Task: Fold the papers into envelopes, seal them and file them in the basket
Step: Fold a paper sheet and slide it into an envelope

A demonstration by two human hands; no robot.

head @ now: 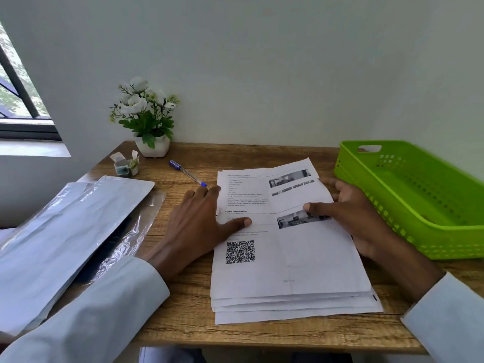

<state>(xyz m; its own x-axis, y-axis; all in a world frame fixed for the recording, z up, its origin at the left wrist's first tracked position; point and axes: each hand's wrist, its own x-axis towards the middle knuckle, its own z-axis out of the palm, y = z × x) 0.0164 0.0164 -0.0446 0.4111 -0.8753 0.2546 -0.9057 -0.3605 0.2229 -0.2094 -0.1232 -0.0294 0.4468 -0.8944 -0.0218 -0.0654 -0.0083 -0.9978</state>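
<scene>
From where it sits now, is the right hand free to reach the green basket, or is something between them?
Probably yes. The right hand rests on the right edge of the paper stack, thumb on the top sheet, and the green basket stands just beside it on the table with nothing between them. Its open top looks unobstructed.

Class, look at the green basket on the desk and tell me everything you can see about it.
The green basket is a shallow rectangular tray of bright lime plastic, with perforated walls and floor and a cut-out handle slot in its far end wall. It sits upright on the wooden desk at the right, against the wall, and runs out of the frame. It looks empty in the part visible. The right hand lies just beside its near-left wall; contact cannot be told.
</scene>
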